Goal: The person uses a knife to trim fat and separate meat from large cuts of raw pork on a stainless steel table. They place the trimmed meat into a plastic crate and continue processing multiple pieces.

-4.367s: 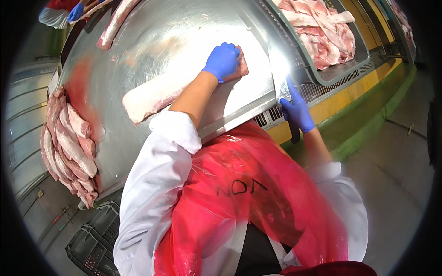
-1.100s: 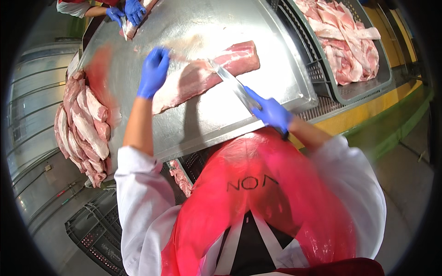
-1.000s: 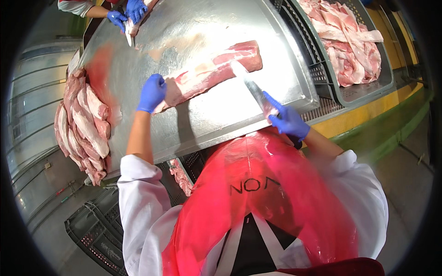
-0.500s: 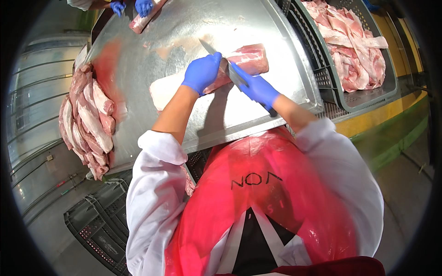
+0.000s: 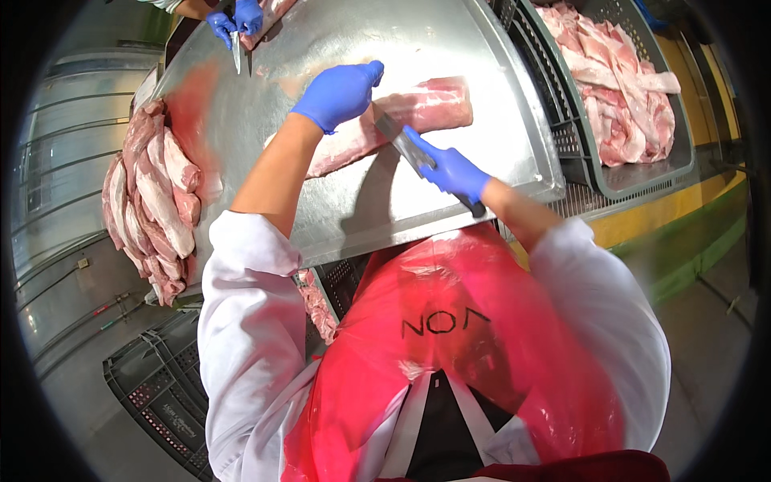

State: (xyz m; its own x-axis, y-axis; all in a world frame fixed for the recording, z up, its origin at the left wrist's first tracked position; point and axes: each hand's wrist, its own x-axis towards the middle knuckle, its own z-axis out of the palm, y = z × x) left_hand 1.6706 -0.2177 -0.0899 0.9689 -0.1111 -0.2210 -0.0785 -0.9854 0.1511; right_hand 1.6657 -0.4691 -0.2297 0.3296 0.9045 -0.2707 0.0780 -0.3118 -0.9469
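A long, pale pink slab of boneless meat (image 5: 438, 104), probably pork loin, lies slantwise across the metal table (image 5: 474, 189). My right hand (image 5: 454, 169), in a blue glove, is closed round the dark handle of a knife (image 5: 405, 146). The blade points up and left, its front end against the meat's middle. My left hand (image 5: 337, 96), also blue-gloved, is closed at the meat's far side, left of the knife tip. Its fingers are curled, and what they hold, if anything, is hidden. The hand and wrist cover part of the slab.
Several long meat pieces (image 5: 161, 193) are heaped at the table's left edge. A co-worker's gloved hands (image 5: 233, 24) work with a knife (image 5: 236, 52) on meat at the far left. Right of the table, a grey crate (image 5: 590, 153) holds pale trimmings; another crate (image 5: 161, 394) stands lower left.
My left hand has moved left and away from me. My right hand has drawn the knife slightly back, nearer to me. The co-worker's knife has come into view.
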